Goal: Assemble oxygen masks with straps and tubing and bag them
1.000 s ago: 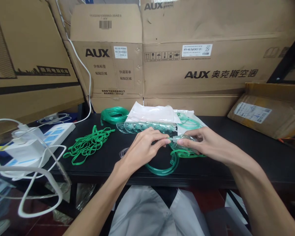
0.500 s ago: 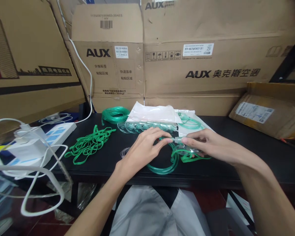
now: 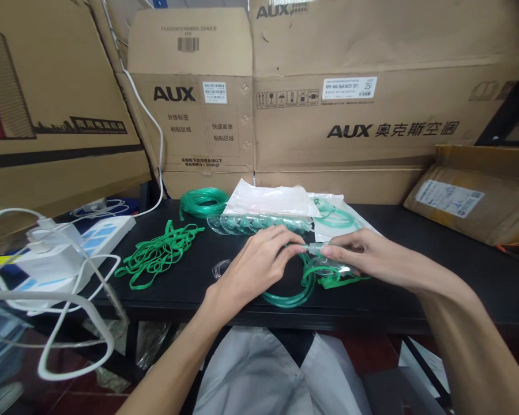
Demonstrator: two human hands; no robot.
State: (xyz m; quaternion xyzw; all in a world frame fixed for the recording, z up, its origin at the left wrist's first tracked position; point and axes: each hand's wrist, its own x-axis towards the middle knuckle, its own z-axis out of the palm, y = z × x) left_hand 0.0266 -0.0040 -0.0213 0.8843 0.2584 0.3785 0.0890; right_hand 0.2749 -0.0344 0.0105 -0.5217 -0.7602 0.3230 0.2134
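My left hand point(image 3: 262, 259) is pinched on the end of a green oxygen tube point(image 3: 292, 301), whose coil lies on the table beneath both hands. Between finger and thumb, my right hand point(image 3: 367, 252) grips the pale connector point(image 3: 315, 248) of a clear oxygen mask point(image 3: 334, 267). The tube end and the connector meet in line between my fingertips; how deep the tube sits is hidden. Below the right hand, a green elastic strap point(image 3: 339, 282) lies beside the mask, which is partly covered by that hand.
Behind my hands stand a row of clear masks point(image 3: 259, 223), white packets point(image 3: 272, 200) and coiled green tubing point(image 3: 203, 202). Loose green straps point(image 3: 160, 253) and thin metal strips point(image 3: 219, 268) lie leftward. A power strip point(image 3: 108, 233) with cables is at left, a cardboard box point(image 3: 450, 196) at right.
Both hands stay almost where they were, still at the joint between tube and connector. The left fingers have turned slightly, covering more of the tube.
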